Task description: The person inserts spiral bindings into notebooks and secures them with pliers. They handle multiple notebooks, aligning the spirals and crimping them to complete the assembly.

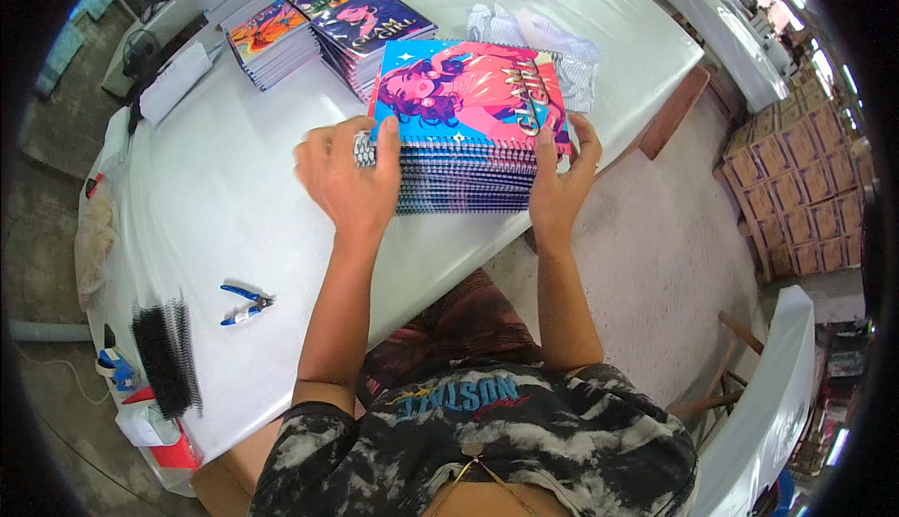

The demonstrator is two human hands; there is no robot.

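Note:
In front of me a stack of spiral notebooks (464, 182) rises from the table, its wire-bound edges turned toward me. The top notebook (468, 86) has a glossy pink and blue cover with a drawn figure. My left hand (345, 175) grips its left end, thumb on the cover's near corner and fingers bent at the side. A black-and-white patterned wrap (363, 149) shows by those fingers. At the opposite end my right hand (562, 180) holds the near right corner, thumb on top. Some fingertips are hidden behind the notebooks.
A white-covered table (253, 180) spreads leftward. Beyond the stack are piles of printed booklets (361, 25) and crumpled striped sheeting (582, 72). Blue-handled pliers (245, 303) lie left, near a bundle of black binding coils (167, 358). Cartons (796, 180) are piled on the right.

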